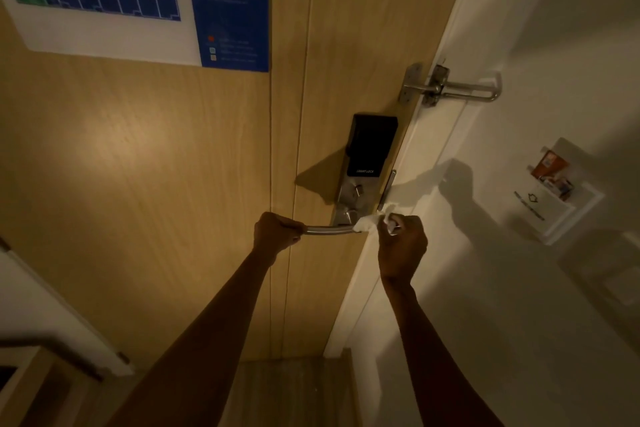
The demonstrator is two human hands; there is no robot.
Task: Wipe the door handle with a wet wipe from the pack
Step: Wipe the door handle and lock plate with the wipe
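Observation:
A silver lever door handle [329, 229] juts out from a smart lock [370, 156] on a light wooden door [173, 166]. My left hand [277, 230] is closed around the handle's free left end. My right hand [401, 246] grips a crumpled white wet wipe [369, 221], pressed against the handle's right end near the lock plate. The wipe pack is out of view.
A metal swing latch [460, 88] bridges door and white frame above the lock. A key-card holder [554, 187] with a card hangs on the white wall to the right. A blue floor-plan notice [138, 0] is stuck on the door's upper part. A white edge [62, 315] runs along the lower left.

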